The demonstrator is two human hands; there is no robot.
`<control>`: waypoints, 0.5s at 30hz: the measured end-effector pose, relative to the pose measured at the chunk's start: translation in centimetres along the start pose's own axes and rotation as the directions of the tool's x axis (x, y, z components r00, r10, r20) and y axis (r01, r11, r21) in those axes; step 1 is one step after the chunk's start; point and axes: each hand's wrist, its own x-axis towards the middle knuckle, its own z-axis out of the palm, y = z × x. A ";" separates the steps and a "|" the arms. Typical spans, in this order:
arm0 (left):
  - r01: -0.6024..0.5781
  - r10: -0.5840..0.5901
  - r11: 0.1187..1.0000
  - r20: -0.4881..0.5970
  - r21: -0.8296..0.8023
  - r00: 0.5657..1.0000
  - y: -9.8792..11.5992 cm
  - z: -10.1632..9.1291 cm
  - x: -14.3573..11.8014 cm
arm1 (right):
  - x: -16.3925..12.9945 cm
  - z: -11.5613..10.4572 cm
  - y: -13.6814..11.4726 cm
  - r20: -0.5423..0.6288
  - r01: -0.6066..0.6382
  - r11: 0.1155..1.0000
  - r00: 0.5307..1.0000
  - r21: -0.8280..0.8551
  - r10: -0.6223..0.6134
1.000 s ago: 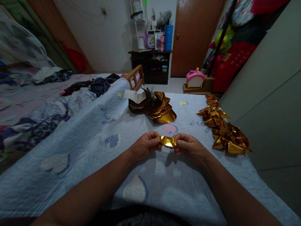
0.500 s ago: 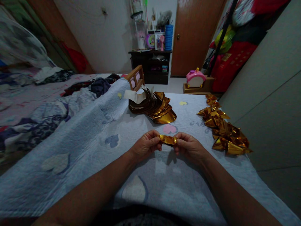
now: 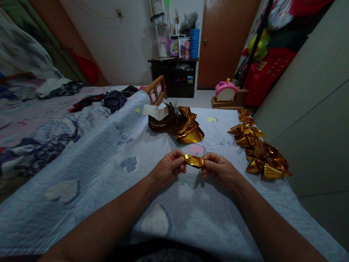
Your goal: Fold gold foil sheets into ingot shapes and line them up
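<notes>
Both forearms reached in from the bottom corners of the view and met near the centre, above a pale blue quilt (image 3: 109, 163) printed with hearts. The left hand (image 3: 167, 168) came in from 7 o'clock, knuckles up and wrist nearly straight, its thumb and fingertips pinched shut on the left end of a small folded gold paper piece (image 3: 193, 160). The right hand (image 3: 219, 169) came in from 5 o'clock in a mirrored pose, thumb and forefinger pinched on the right end of the same piece. The remaining fingers of both hands curled under. The gold piece lay stretched between the two hands, just above the quilt, its shadow on the cloth below.

At 12 o'clock from the hands, well apart, sat a fanned stack of gold sheets (image 3: 180, 123) with a white slip on its far left edge. At 3 o'clock, along the quilt's right edge, lay a row of folded gold shapes (image 3: 259, 149).
</notes>
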 end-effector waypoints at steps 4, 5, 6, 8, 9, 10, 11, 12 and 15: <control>-0.036 0.037 0.999 -0.005 0.034 0.999 0.0 -0.3 0.1 | 0.2 -0.2 0.2 -0.018 0.034 0.999 0.999 -0.020 -0.035; -0.045 0.045 0.998 0.003 0.051 0.999 0.0 -0.4 0.1 | 0.2 -0.2 0.3 -0.013 0.039 0.999 0.999 -0.036 -0.039; -0.057 0.056 0.995 0.017 0.076 0.998 0.1 -0.5 0.1 | 0.2 -0.3 0.4 -0.010 0.041 0.998 0.999 -0.056 -0.042; -0.098 0.090 0.982 0.052 0.160 0.995 0.3 -0.8 0.1 | 0.2 -0.4 0.4 -0.015 0.037 0.994 0.999 -0.101 -0.038; -0.129 0.115 0.967 0.076 0.219 0.990 0.4 -0.9 0.1 | 0.2 -0.5 0.3 -0.023 0.032 0.992 0.999 -0.118 -0.035; -0.166 0.141 0.943 0.104 0.289 0.984 0.6 -1.0 0.0 | 0.1 -0.5 0.2 -0.032 0.028 0.991 0.999 -0.128 -0.032; -0.211 0.170 0.906 0.141 0.368 0.975 0.8 -1.0 -0.1 | 0.1 -0.4 0.0 -0.044 0.025 0.991 0.999 -0.131 -0.031; -0.268 0.203 0.849 0.187 0.455 0.961 0.9 -1.1 -0.2 | 0.1 -0.4 -0.1 -0.061 0.027 0.991 0.997 -0.129 -0.036; -0.452 0.299 0.536 0.340 0.713 0.892 1.1 -1.3 -0.6 | 0.1 -0.2 -0.4 -0.135 0.049 0.987 0.988 -0.153 -0.070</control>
